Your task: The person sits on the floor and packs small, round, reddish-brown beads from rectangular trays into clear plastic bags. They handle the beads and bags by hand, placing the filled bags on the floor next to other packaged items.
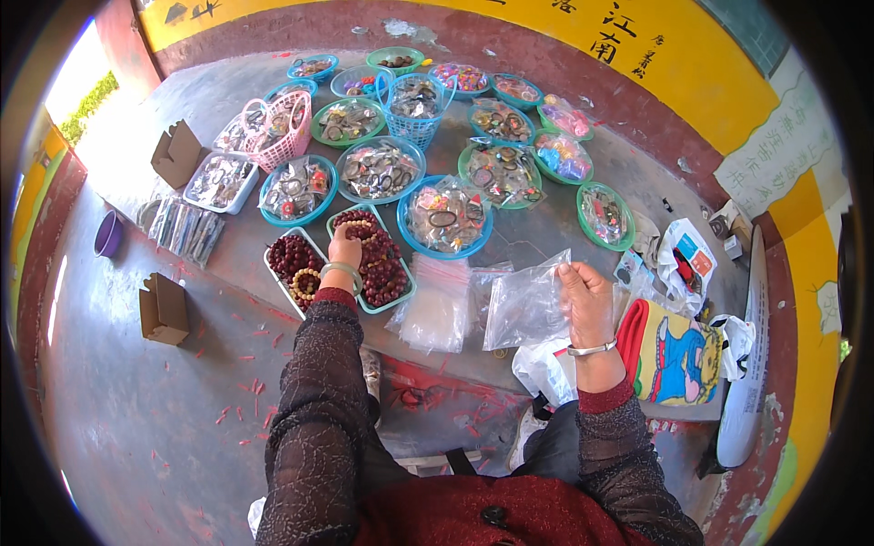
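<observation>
My left hand (344, 253), with a pale bangle at the wrist, reaches into a pale green tray (401, 307) of dark red bead bracelets (382, 278). Its fingers are drawn together among the beads, and their tips are hidden, so what they grip cannot be made out. Beside it, a second tray holds more dark red bracelets (291, 259) and a tan one (305, 289). My right hand (587, 296), wearing a silver bangle, pinches the right edge of a clear plastic bag (526, 308). That bag looks flat. A stack of clear bags (435, 314) lies between my hands.
Several round basins (446, 250) of bagged trinkets stand beyond the trays, with a tall blue basket (417, 135) and a pink basket (289, 150) among them. Open cardboard boxes (164, 309) are at left. A colourful folded cloth (674, 350) and white plastic bags (546, 369) lie at right.
</observation>
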